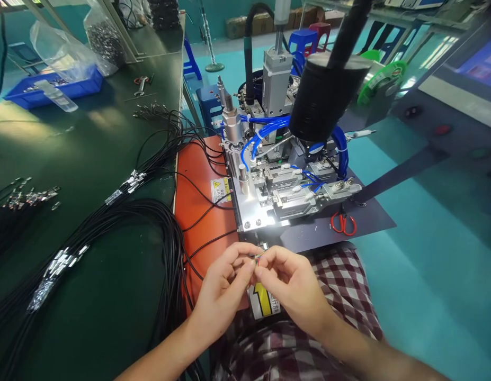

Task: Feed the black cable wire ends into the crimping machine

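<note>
My left hand [223,288] and my right hand [296,286] meet in front of the machine's near edge, fingertips almost touching. Between them are the thin coloured wires [258,259] of a cable end, tiny and partly covered by the fingers. The left thumb and forefinger pinch this end from one side, and the right thumb and forefinger close on the wires from the other. Black cables [195,251] run over the orange plate [197,206] beside my left hand. Whether one of them leads into that hand is hidden. Just beyond stands the metal machine [249,206] with blue air tubes.
Bundles of black cables [150,211] with shiny metal plugs [60,267] lie on the dark green table [110,317] at left. Farther back are a blue tray [84,84] and a wrench [140,86]. Red-handled scissors [343,224] rest on the machine's grey base. A black cylinder [328,95] overhangs the machine.
</note>
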The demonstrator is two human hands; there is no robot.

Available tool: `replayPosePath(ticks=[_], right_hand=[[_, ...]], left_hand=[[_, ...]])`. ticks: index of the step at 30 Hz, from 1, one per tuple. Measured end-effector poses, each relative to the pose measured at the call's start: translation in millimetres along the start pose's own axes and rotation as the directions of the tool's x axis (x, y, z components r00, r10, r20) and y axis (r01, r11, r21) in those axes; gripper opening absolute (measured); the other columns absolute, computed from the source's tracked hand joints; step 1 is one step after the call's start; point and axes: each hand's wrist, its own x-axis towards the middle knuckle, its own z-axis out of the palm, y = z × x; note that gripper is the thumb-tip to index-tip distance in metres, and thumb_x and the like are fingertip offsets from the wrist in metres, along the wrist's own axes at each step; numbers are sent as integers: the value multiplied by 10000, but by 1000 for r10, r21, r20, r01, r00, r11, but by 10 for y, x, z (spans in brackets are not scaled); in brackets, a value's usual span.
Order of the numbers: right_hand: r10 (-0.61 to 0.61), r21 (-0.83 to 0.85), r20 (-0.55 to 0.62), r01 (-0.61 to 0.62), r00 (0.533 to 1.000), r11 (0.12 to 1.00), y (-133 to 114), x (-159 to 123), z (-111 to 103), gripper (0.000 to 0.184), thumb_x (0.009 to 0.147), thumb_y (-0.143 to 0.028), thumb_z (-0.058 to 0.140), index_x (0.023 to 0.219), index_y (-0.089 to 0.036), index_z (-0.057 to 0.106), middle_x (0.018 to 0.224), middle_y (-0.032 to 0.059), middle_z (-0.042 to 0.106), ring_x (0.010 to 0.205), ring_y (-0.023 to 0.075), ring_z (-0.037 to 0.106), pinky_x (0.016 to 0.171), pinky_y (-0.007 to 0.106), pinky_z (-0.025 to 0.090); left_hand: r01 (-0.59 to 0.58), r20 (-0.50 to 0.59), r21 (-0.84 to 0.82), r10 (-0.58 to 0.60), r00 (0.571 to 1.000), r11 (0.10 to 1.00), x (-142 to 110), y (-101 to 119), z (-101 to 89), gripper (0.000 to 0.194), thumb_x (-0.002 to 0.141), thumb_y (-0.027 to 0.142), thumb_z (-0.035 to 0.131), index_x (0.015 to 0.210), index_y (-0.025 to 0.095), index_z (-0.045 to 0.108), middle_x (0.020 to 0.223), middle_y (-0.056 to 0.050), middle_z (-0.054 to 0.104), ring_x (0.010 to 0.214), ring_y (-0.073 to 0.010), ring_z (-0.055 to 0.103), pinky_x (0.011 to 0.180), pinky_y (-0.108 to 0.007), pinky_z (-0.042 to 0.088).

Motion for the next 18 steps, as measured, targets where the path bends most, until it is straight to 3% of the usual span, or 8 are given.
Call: replayPosePath(ticks=[3,6,11,18], right_hand=[[-69,-149,-27,64,997,987,23,-4,46,130,803,-228,583,686,-174,562,620,-22,538,564,106,449,538,238,371],[-75,-185,-14,71,997,980,53,11,44,156,813,-233,575,669,-177,553,599,-30,514,554,107,440,522,236,363],[-52,-228,54,63,997,972,34,34,-82,94,797,-256,630,747,-176,629,637,-24,573,574,109,474,539,233,367],[-91,-140,-14,88,996,986,6,51,-147,130,809,-279,621,736,-172,607,631,-27,531,562,102,438,522,232,353]], left_hand=[[44,-17,-62,-45,999,997,15,1,2,207,881,365,573,968,177,572,541,75,428,447,-36,302,424,-157,205],[119,-54,-108,-126,991,987,32,-8,2,215,852,373,607,882,166,560,437,110,319,402,-32,236,408,-161,148],[167,-108,-159,-185,977,973,57,-8,-3,232,807,364,646,798,152,550,414,111,333,372,-22,234,403,-167,124],[199,-100,-154,-215,971,968,53,19,11,246,779,368,666,777,149,552,388,114,333,359,-22,241,399,-163,120]])
